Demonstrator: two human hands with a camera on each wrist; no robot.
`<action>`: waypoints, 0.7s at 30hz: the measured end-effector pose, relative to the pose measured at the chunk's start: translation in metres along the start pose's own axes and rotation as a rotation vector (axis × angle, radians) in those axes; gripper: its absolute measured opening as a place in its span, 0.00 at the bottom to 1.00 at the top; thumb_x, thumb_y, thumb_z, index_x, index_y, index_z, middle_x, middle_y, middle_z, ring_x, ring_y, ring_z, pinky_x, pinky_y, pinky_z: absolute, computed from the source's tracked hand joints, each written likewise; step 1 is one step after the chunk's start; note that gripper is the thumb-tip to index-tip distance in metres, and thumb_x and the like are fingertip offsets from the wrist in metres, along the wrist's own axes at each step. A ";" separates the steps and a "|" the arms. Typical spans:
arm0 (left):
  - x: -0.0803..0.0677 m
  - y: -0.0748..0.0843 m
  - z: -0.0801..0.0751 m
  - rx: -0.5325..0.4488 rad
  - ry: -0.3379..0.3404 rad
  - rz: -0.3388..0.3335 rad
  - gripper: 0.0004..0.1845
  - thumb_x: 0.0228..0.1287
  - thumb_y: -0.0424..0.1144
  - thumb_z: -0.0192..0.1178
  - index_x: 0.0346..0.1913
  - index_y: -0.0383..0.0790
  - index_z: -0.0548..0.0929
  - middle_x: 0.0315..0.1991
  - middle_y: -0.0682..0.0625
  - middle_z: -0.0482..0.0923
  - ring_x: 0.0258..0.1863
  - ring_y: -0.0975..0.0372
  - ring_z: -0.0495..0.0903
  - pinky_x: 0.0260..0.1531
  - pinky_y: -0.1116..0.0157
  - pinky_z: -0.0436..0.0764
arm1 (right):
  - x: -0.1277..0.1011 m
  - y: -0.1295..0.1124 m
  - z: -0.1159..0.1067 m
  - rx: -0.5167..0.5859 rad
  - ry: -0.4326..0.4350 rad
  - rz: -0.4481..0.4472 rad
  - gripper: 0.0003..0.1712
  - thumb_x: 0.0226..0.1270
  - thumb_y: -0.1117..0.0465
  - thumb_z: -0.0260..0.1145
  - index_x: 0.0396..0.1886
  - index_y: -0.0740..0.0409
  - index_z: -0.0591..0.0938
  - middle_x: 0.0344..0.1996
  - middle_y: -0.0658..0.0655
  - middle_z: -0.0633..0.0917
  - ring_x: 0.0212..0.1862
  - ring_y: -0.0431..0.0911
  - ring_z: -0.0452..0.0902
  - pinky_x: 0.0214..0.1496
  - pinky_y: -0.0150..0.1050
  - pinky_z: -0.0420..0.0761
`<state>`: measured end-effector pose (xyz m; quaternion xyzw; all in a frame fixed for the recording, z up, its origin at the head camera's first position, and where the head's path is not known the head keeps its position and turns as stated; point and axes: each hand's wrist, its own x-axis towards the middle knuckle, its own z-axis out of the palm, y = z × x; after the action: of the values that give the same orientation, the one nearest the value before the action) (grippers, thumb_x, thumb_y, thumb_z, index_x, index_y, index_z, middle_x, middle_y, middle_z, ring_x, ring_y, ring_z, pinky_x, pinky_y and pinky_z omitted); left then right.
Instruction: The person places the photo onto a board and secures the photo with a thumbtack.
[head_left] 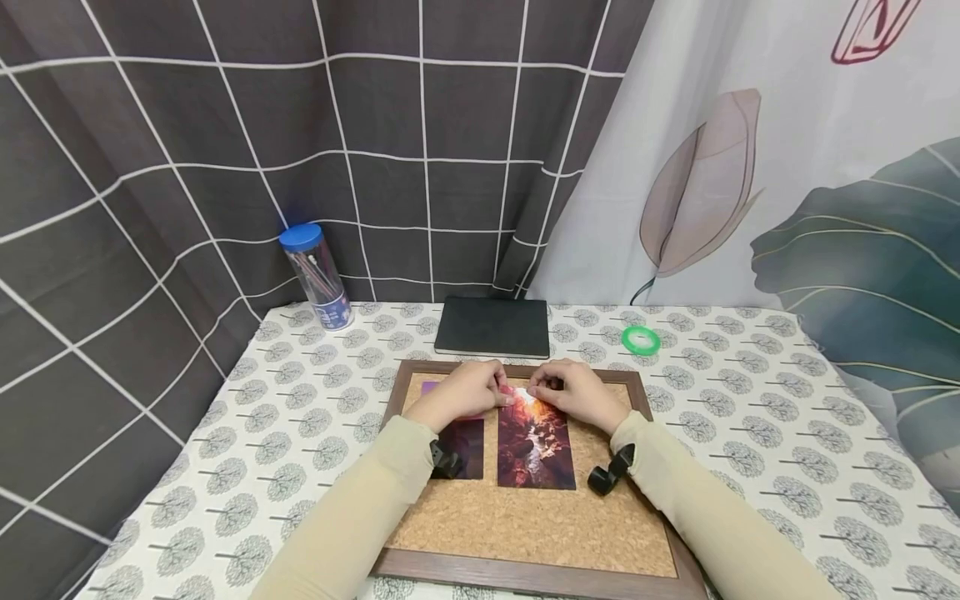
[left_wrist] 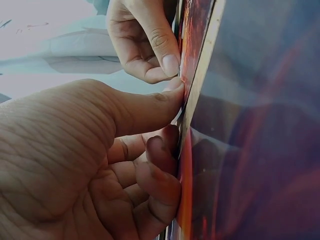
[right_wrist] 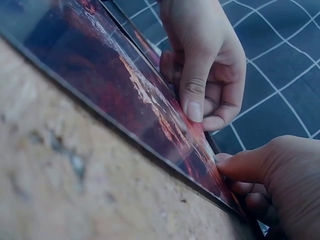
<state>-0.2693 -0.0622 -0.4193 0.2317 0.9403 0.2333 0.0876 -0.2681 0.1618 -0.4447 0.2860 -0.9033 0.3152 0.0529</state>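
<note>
Photo [head_left: 534,437] top edge under both grips

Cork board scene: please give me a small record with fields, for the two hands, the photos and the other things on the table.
surface: table with tree-print cloth
cork board: lies flat, dark wooden frame
red photo: on the cork, right of the purple photo
left hand: fingers press the top edge of the red photo
right hand: fingers press the same top edge
black notebook: behind the board
green tape ring: right of the notebook
blue-lidded jar: back left
</note>
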 end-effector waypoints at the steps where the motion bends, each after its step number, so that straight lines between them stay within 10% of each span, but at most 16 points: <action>1: 0.000 0.000 0.000 0.004 0.003 0.000 0.15 0.58 0.53 0.67 0.35 0.48 0.76 0.24 0.58 0.78 0.26 0.68 0.76 0.34 0.68 0.74 | 0.000 0.000 0.000 -0.002 0.000 0.002 0.03 0.63 0.53 0.69 0.33 0.44 0.84 0.30 0.41 0.83 0.34 0.37 0.76 0.39 0.33 0.75; 21: -0.003 -0.002 0.001 -0.034 0.009 -0.011 0.20 0.58 0.52 0.68 0.37 0.44 0.70 0.23 0.55 0.76 0.23 0.65 0.74 0.28 0.68 0.71 | -0.001 -0.003 0.003 0.032 0.011 0.073 0.02 0.62 0.55 0.69 0.31 0.46 0.83 0.28 0.45 0.82 0.32 0.37 0.75 0.37 0.32 0.75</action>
<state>-0.2675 -0.0645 -0.4207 0.2241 0.9378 0.2499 0.0886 -0.2654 0.1583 -0.4452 0.2519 -0.9077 0.3331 0.0419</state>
